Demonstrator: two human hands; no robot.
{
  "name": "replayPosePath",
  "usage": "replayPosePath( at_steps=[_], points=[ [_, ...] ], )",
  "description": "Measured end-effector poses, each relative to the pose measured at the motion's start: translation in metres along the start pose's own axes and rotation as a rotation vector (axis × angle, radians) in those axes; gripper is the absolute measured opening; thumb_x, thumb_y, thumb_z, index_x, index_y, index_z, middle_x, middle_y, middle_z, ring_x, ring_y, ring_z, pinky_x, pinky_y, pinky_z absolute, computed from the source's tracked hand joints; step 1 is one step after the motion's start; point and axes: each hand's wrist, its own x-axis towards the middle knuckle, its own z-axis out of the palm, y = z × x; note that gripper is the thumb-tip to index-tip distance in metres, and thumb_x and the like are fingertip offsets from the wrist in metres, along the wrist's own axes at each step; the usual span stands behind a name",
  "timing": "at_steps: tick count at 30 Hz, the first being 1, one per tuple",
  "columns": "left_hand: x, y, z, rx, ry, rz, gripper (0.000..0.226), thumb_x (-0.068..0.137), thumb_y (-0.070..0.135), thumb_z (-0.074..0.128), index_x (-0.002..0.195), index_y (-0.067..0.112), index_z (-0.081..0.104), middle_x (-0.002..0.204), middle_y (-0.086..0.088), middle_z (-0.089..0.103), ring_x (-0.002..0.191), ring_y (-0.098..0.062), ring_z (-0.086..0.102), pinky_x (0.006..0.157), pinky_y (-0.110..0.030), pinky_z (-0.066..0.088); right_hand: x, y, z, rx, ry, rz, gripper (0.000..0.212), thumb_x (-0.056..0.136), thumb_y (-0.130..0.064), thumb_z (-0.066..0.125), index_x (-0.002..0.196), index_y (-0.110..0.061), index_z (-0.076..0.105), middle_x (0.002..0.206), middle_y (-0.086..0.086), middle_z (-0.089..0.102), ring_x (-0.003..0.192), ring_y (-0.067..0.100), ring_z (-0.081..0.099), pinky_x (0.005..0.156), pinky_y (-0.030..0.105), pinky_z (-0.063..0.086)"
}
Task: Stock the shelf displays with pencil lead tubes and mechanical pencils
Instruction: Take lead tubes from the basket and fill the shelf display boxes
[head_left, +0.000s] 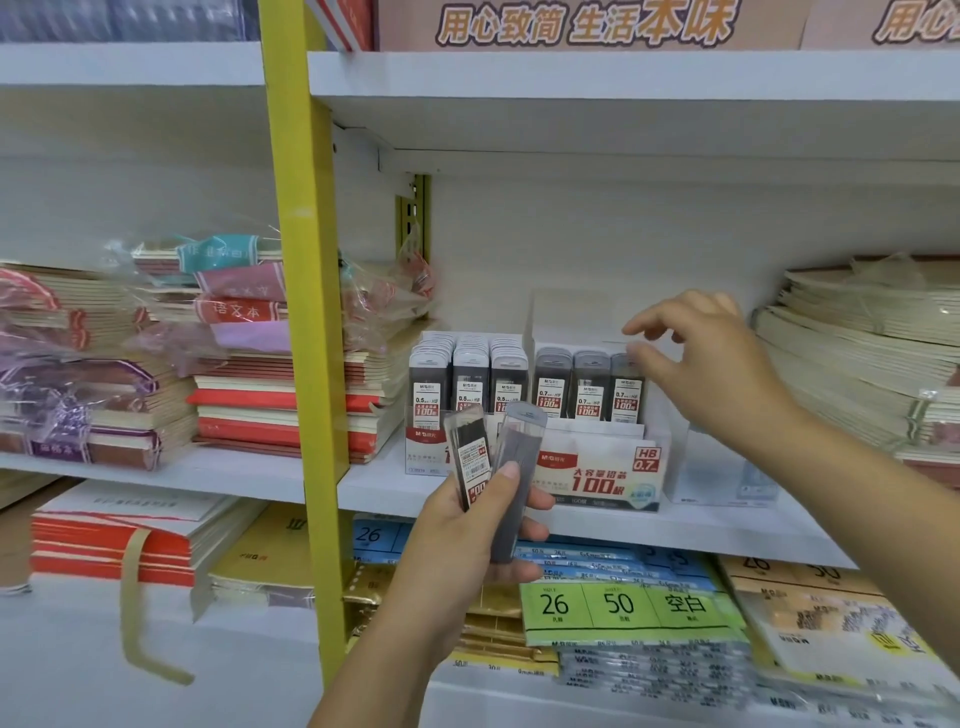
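My left hand (467, 525) grips two pencil lead tubes (493, 457) upright in front of the middle shelf. Behind them stand two clear display boxes: the left box (423, 452) holds rows of 0.5 lead tubes (470, 374), the right box (602, 470), marked HB 0.7, holds a row of 0.7 lead tubes (589, 384). My right hand (696, 358) hovers over the rightmost 0.7 tubes with fingers loosely curled; it appears to hold nothing. No mechanical pencils are visible.
A yellow upright post (306, 312) divides the shelving. Stacks of notebooks (249, 384) fill the left bay and cream notebooks (862, 353) the right. A small clear box (727, 478) sits right of the 0.7 display. Label packs (623, 603) lie on the shelf below.
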Motion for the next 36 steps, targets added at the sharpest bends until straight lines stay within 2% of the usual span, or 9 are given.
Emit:
replayPosePath(
  at_steps=[3, 6, 11, 15, 18, 22, 27, 31, 36],
  points=[
    [-0.005, 0.002, 0.003, 0.026, -0.036, 0.014, 0.039, 0.078, 0.056, 0.062, 0.108, 0.032, 0.068, 0.095, 0.0, 0.078, 0.072, -0.008, 0.069, 0.055, -0.025, 0.056, -0.04, -0.03, -0.006, 0.376, -0.037, -0.011, 0.015, 0.088, -0.034, 0.057, 0.1, -0.038, 0.063, 0.085, -0.022, 0.059, 0.082, -0.003, 0.054, 0.069, 0.007, 0.041],
    [-0.012, 0.002, 0.009, 0.071, -0.081, 0.017, 0.03, 0.078, 0.058, 0.063, 0.101, 0.039, 0.071, 0.096, 0.0, 0.078, 0.07, -0.007, 0.066, 0.053, -0.021, 0.051, -0.074, -0.05, 0.002, 0.676, -0.265, 0.081, 0.022, 0.088, -0.04, 0.058, 0.109, -0.049, 0.059, 0.087, -0.023, 0.064, 0.068, 0.002, 0.06, 0.059, 0.013, 0.049],
    [-0.022, -0.001, 0.016, 0.096, -0.163, -0.053, 0.027, 0.079, 0.057, 0.063, 0.095, 0.04, 0.074, 0.098, 0.001, 0.077, 0.073, -0.005, 0.064, 0.057, -0.022, 0.05, -0.093, -0.046, 0.015, 1.109, -0.341, 0.276, 0.024, 0.094, -0.008, 0.058, 0.105, -0.028, 0.067, 0.077, 0.005, 0.069, 0.06, 0.017, 0.059, 0.054, 0.025, 0.047],
    [-0.026, -0.004, 0.01, -0.004, -0.205, -0.154, 0.026, 0.083, 0.052, 0.064, 0.105, 0.041, 0.075, 0.102, -0.001, 0.075, 0.077, -0.007, 0.062, 0.063, -0.025, 0.048, -0.093, -0.034, 0.016, 1.285, -0.372, 0.362, 0.014, 0.098, -0.011, 0.051, 0.092, -0.017, 0.063, 0.092, 0.015, 0.068, 0.069, 0.021, 0.059, 0.062, 0.029, 0.048],
    [-0.025, -0.006, 0.006, 0.011, -0.181, -0.175, 0.022, 0.08, 0.041, 0.079, 0.102, 0.038, 0.076, 0.101, -0.001, 0.076, 0.077, -0.008, 0.064, 0.065, -0.026, 0.05, -0.096, -0.028, 0.017, 1.273, -0.377, 0.379, 0.016, 0.098, -0.005, 0.047, 0.099, -0.012, 0.06, 0.102, 0.01, 0.072, 0.075, 0.019, 0.061, 0.065, 0.027, 0.049],
    [-0.022, -0.009, 0.005, 0.093, -0.056, -0.152, 0.029, 0.079, 0.022, 0.085, 0.105, 0.023, 0.072, 0.083, -0.001, 0.075, 0.069, -0.01, 0.065, 0.054, -0.023, 0.049, -0.1, -0.023, 0.018, 1.231, -0.363, 0.411, 0.033, 0.095, 0.002, 0.048, 0.116, -0.021, 0.057, 0.105, 0.007, 0.074, 0.087, 0.02, 0.067, 0.073, 0.028, 0.05],
    [-0.023, -0.007, 0.011, 0.118, -0.043, -0.141, 0.029, 0.083, 0.016, 0.081, 0.108, 0.016, 0.066, 0.082, 0.003, 0.076, 0.067, -0.009, 0.069, 0.049, -0.02, 0.048, -0.104, -0.019, 0.018, 1.217, -0.295, 0.427, 0.019, 0.093, -0.002, 0.057, 0.109, -0.012, 0.06, 0.097, 0.01, 0.075, 0.085, 0.024, 0.07, 0.071, 0.027, 0.055],
    [-0.022, -0.007, 0.01, 0.12, -0.085, -0.146, 0.03, 0.086, 0.02, 0.078, 0.113, 0.021, 0.064, 0.088, 0.003, 0.077, 0.072, -0.01, 0.071, 0.05, -0.02, 0.048, -0.105, -0.022, 0.014, 1.146, -0.258, 0.379, 0.021, 0.089, -0.008, 0.065, 0.106, -0.02, 0.062, 0.09, 0.009, 0.075, 0.076, 0.026, 0.072, 0.065, 0.026, 0.057],
    [-0.014, -0.005, 0.007, -0.056, -0.047, -0.17, 0.024, 0.099, 0.017, 0.061, 0.121, 0.019, 0.051, 0.106, -0.009, 0.071, 0.084, -0.021, 0.075, 0.052, -0.028, 0.054, -0.076, -0.019, -0.012, 0.922, 0.061, 0.264, 0.025, 0.09, -0.013, 0.064, 0.099, -0.035, 0.058, 0.091, -0.005, 0.074, 0.078, 0.01, 0.071, 0.061, 0.021, 0.056]
  ],
)
